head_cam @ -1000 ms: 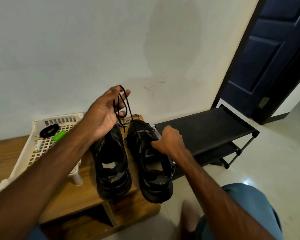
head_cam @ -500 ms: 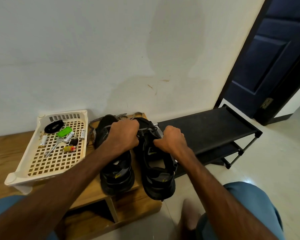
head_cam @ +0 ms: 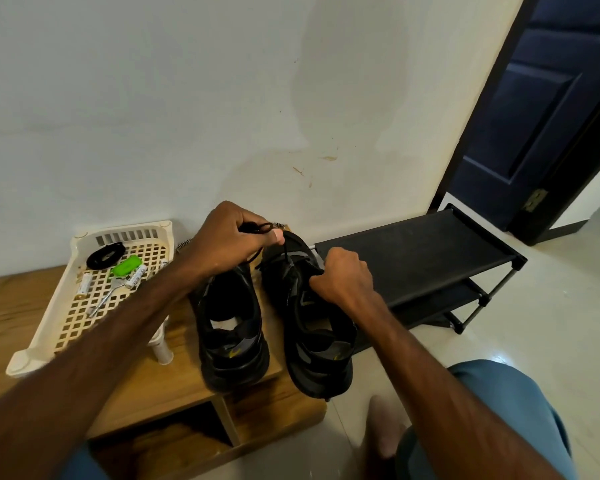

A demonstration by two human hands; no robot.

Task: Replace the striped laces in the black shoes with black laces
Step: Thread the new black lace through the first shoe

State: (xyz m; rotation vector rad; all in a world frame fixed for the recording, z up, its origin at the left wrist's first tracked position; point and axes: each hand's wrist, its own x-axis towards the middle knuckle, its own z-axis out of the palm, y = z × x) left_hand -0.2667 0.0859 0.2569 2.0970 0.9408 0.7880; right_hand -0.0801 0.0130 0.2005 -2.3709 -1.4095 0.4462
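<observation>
Soft, even indoor light for you — shadows faint.
Your wall (head_cam: 187, 98) is lit flat and pale, with faint darker blotches; the floor (head_cam: 551, 323) gives back a mild sheen and one small glare spot by the knee (head_cam: 499, 393). The shoes (head_cam: 236, 362) sit so dark that their detail sinks into black, and the door (head_cam: 534, 98) is dim too. The recess under the bench (head_cam: 14, 299) falls into deep shadow. Your wide lens bends the edges — the door's frame leans and the bench curves. The centre is sharp; the near arms (head_cam: 101, 358), the foot (head_cam: 385, 431) and the bench's left end look smeared and soft.
</observation>
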